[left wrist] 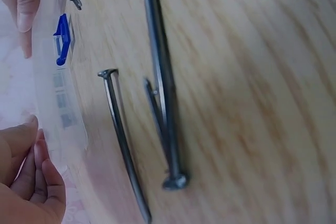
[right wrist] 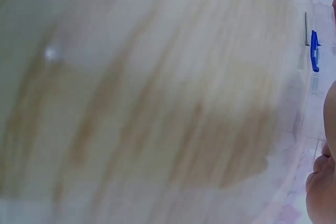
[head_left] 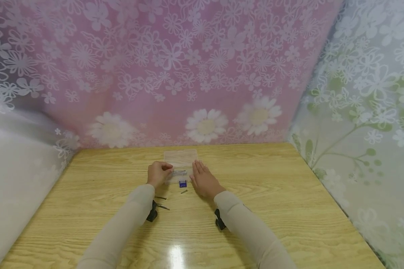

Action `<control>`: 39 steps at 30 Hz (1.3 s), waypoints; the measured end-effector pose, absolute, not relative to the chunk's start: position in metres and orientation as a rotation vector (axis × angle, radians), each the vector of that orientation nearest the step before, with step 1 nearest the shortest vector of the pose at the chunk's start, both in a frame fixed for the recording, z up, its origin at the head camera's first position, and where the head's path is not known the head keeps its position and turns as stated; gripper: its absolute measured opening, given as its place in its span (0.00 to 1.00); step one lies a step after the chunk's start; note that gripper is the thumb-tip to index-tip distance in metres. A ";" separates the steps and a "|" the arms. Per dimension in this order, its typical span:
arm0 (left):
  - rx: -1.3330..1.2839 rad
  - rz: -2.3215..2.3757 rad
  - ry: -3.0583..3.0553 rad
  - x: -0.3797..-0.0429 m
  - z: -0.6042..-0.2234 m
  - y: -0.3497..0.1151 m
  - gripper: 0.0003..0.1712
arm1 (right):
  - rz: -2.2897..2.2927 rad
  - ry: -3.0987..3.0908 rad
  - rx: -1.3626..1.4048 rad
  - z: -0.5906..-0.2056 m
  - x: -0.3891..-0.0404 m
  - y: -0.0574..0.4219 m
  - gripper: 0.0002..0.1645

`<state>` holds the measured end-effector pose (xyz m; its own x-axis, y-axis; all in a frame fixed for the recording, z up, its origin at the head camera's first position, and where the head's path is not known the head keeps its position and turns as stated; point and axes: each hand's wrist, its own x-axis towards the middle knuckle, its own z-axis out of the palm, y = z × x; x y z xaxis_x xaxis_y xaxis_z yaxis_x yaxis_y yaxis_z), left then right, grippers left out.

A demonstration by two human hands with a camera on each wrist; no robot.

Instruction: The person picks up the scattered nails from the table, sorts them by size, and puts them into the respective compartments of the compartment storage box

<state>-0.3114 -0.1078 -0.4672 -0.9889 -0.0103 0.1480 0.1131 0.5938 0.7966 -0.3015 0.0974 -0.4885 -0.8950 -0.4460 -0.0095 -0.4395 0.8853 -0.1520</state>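
Note:
A clear plastic box (head_left: 170,181) lies on the table with its lid (head_left: 180,157) folded back and a blue latch (head_left: 183,184) at its near side. My left hand (head_left: 157,173) is at the box's left side, thumb and fingertips together. They pinch the end of a thin nail (head_left: 180,171) over the box. Along the right side my right hand (head_left: 205,182) rests with its fingers straight, touching the box. In the left wrist view, the left hand (left wrist: 29,174) shows close beside the box wall.
One nail (left wrist: 123,140) lies on the table near my left wrist, beside a larger nail (left wrist: 163,72) with a thinner one against it. A short metal piece (head_left: 184,191) sits just before the latch. Floral curtains (head_left: 205,74) hang behind the wooden table (head_left: 272,186).

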 end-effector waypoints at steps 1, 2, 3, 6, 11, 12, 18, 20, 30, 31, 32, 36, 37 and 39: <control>-0.091 -1.365 -2.681 -0.311 -0.467 -0.109 0.08 | -0.242 3.003 -0.704 -0.488 -0.301 0.097 0.36; -0.099 -1.378 -2.682 -0.311 -0.467 -0.109 0.09 | -0.249 3.000 -0.702 -0.488 -0.301 0.097 0.36; -0.112 -1.383 -2.686 -0.310 -0.467 -0.111 0.09 | -0.257 2.998 -0.702 -0.488 -0.300 0.097 0.36; -0.169 -1.404 -2.699 -0.308 -0.466 -0.115 0.12 | -0.271 2.995 -0.709 -0.489 -0.300 0.096 0.36; -0.231 -1.444 -2.732 -0.302 -0.462 -0.128 0.16 | -0.264 2.990 -0.712 -0.489 -0.299 0.096 0.36; -0.231 -1.450 -2.742 -0.301 -0.461 -0.131 0.16 | -0.255 2.994 -0.710 -0.489 -0.300 0.096 0.36; -0.317 -1.392 -2.826 -0.290 -0.457 -0.149 0.17 | -0.240 3.016 -0.697 -0.492 -0.303 0.098 0.37; -0.348 -1.373 -2.858 -0.286 -0.457 -0.155 0.17 | -0.251 3.014 -0.696 -0.493 -0.303 0.098 0.37; -0.433 -1.284 -2.940 -0.263 -0.462 -0.182 0.15 | -0.264 3.017 -0.693 -0.494 -0.303 0.096 0.37; -0.432 -1.281 -2.944 -0.261 -0.462 -0.184 0.15 | -0.261 3.015 -0.692 -0.493 -0.303 0.096 0.37; -0.442 -1.274 -2.948 -0.260 -0.463 -0.186 0.15 | -0.255 3.015 -0.692 -0.493 -0.303 0.096 0.37; -0.478 -1.263 -2.950 -0.254 -0.468 -0.192 0.12 | -0.233 3.022 -0.695 -0.491 -0.302 0.096 0.37; -0.477 -1.264 -2.949 -0.253 -0.470 -0.193 0.11 | -0.231 3.024 -0.696 -0.490 -0.302 0.096 0.37; -0.496 -1.258 -2.943 -0.250 -0.473 -0.195 0.10 | -0.236 3.022 -0.698 -0.490 -0.301 0.095 0.37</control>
